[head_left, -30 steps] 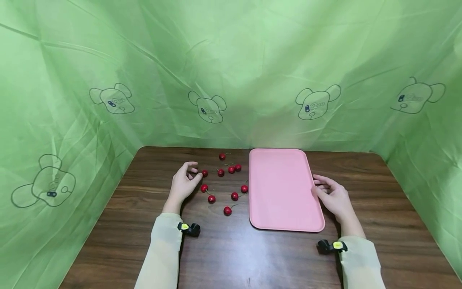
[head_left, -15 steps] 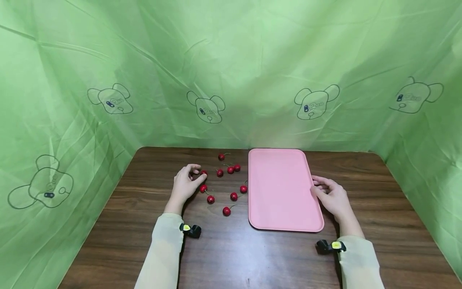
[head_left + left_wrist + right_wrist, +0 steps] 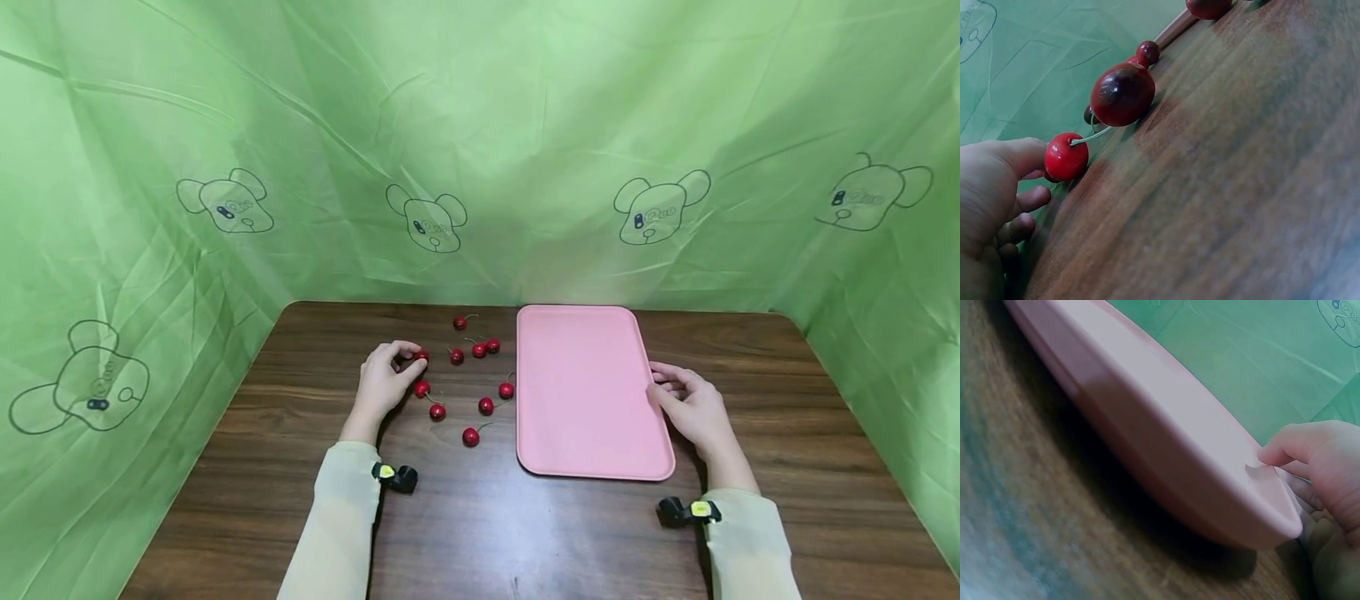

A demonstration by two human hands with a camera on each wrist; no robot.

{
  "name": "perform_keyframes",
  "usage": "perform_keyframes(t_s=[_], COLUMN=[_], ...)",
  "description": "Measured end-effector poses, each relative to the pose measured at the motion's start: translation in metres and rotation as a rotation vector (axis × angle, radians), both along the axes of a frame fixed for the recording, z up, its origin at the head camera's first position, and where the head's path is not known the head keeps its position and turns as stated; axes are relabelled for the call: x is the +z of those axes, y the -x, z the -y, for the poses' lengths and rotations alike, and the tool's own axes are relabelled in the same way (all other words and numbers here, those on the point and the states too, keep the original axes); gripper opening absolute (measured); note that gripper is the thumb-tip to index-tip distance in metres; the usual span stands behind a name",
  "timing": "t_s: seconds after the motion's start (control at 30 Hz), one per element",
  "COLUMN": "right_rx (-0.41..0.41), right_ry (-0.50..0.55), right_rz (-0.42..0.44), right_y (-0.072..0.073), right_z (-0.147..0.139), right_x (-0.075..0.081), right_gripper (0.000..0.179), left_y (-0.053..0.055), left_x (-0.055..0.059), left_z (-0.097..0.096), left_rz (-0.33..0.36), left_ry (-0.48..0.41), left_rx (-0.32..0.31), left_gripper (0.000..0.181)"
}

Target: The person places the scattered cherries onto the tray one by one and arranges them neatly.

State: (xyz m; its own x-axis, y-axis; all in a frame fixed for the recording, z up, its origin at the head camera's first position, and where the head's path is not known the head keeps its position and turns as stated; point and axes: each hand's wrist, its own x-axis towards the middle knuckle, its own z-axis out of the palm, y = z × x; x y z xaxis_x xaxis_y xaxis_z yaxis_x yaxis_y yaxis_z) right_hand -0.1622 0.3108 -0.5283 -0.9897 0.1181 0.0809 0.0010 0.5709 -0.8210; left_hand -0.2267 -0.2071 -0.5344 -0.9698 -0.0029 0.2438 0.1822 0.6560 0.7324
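Note:
In the head view, my left hand (image 3: 381, 379) pinches a red cherry (image 3: 422, 356) between thumb and index finger, at the left edge of a loose group of cherries. Just nearer lies another cherry (image 3: 422, 389) with a thin green stem. From the left wrist, a bright red cherry (image 3: 1066, 157) overlaps the thumb tip, with a darker one (image 3: 1124, 94) beyond it. My right hand (image 3: 693, 408) grips the right edge of a pink rectangular tray (image 3: 592, 392). Its thumb lies over the rim; the other fingers are partly hidden by the edge.
More cherries, such as one by the front (image 3: 471, 437) and one at the back (image 3: 460, 323), are scattered between the left hand and the tray. Green cloth (image 3: 525, 125) with drawn bear heads hangs behind the brown wooden table (image 3: 465, 533) and at both sides.
My left hand has moved slightly right, and its thumb and index finger have come together around the leftmost back cherry. The right hand and tray have stayed in place.

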Motion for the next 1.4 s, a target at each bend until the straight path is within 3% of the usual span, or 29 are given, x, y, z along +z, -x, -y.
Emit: perform_keyframes(t_s=[0.63, 0.87, 1.03, 1.4], right_rx=[-0.01, -0.015, -0.01, -0.001], right_ry=[0.0, 0.01, 0.017, 0.037], right_rz=[0.028, 0.016, 0.013, 0.028], right_y=[0.0, 0.0, 0.002, 0.001], right_z=[0.0, 0.001, 0.001, 0.0], right_x=[0.0, 0.0, 0.0, 0.0], right_gripper=[0.044, 0.043, 0.042, 0.042], left_y=[-0.005, -0.005, -0.006, 0.0], left_x=[0.002, 0.005, 0.009, 0.024], left_z=[0.002, 0.003, 0.002, -0.019], left_rz=[-0.002, 0.025, 0.004, -0.038], left_ry=[0.027, -0.057, -0.104, -0.121], left_rx=[-0.037, 0.004, 0.04, 0.056], left_gripper=[0.02, 0.02, 0.019, 0.022])
